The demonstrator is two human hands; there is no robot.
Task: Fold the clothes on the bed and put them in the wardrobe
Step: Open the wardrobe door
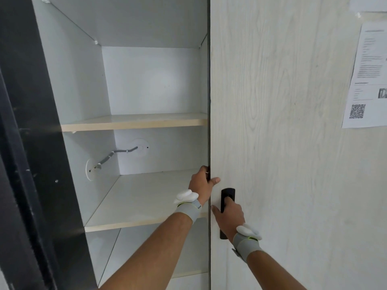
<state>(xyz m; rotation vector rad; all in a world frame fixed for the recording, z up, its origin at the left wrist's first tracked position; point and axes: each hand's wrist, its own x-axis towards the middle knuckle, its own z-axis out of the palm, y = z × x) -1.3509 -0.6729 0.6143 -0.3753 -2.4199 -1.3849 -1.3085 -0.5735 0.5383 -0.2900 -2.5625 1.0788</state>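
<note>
The left hand [202, 183] grasps the edge of the wardrobe door [272, 143]: its fingers [204, 169] curl round behind the dark edge and are mostly hidden there, while the thumb lies flat on the door's pale wood-grain front. The right hand [229, 212] is on the black handle [227, 195], low on the door near that same edge; its fingers hook into the handle's recess and the thumb points toward the door edge, resting on the wood. Each wrist wears a grey band with a white device on top.

The wardrobe [88, 80] stands open to the left of the door, white inside, with pale shelves. The upper shelf [134, 122] runs across at mid height. The lower shelf [146, 199] lies just behind the left hand and forearm, and its front edge passes under the left wrist. A further shelf shows at the bottom, partly hidden by the left arm. No clothes show on any visible shelf, and the bed is out of view.

Between the two shelves a grey cable [114, 156] crosses the back left corner, from a round plate on the left wall to one on the back wall. A black panel [31, 143] borders the wardrobe on the left. Printed sheets [368, 80], one with a QR code, are stuck to the door's right part.
</note>
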